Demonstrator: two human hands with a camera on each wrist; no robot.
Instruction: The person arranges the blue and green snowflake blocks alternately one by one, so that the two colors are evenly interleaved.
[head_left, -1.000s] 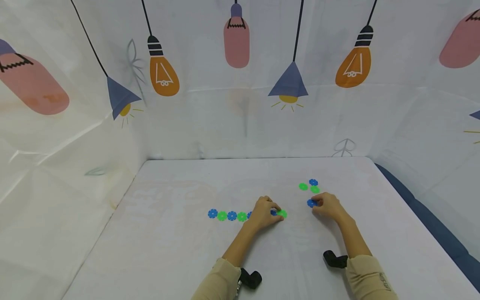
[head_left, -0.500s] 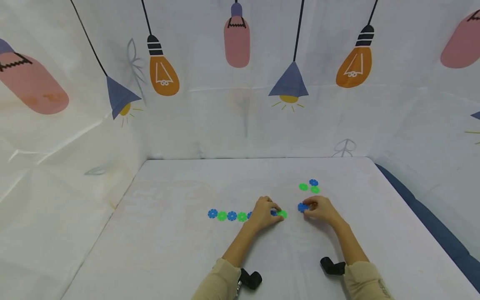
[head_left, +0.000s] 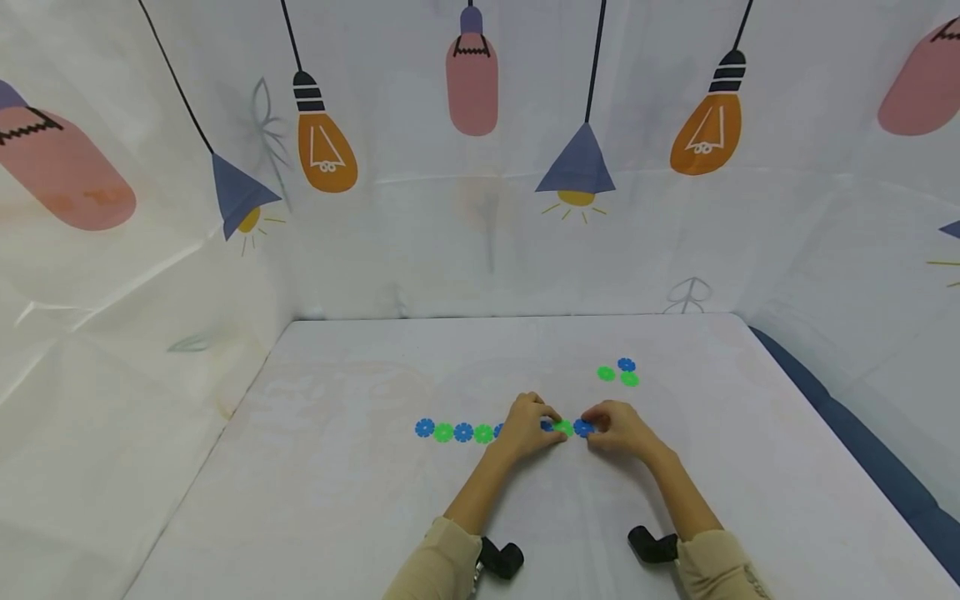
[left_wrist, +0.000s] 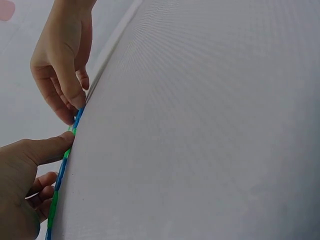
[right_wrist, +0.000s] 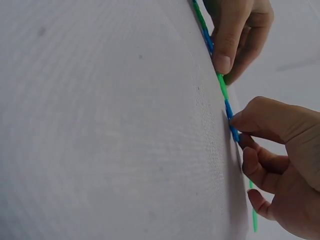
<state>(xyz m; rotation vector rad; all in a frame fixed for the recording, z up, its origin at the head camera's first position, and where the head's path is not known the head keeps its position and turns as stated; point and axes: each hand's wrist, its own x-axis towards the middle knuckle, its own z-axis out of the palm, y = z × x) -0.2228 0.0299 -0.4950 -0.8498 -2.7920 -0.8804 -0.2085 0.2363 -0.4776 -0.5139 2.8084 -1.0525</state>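
A row of blue and green notched discs lies on the white table, with a blue disc (head_left: pixel 424 427) at its left end. My left hand (head_left: pixel 525 429) covers the middle of the row, thumb and forefinger pinching the green disc (head_left: pixel 564 427) near the right end. Between the thumb and forefinger of my right hand (head_left: pixel 624 431) is another blue disc (head_left: pixel 582 427), its edge right against that green one. Seen edge-on in the right wrist view, the pinched blue disc (right_wrist: pixel 230 117) lines up with the green disc (right_wrist: pixel 223 87).
Farther back on the table (head_left: pixel 337 517), beyond my right hand, lie a loose blue disc (head_left: pixel 626 364) and two green discs (head_left: pixel 629 379). A white sheet (head_left: pixel 420 242) printed with lamps hangs behind the table. Something dark blue (head_left: pixel 862 425) runs along the right edge.
My right hand has brought the blue disc leftward and nearer, from beside the loose discs to the right end of the row. My left hand has stayed in place.
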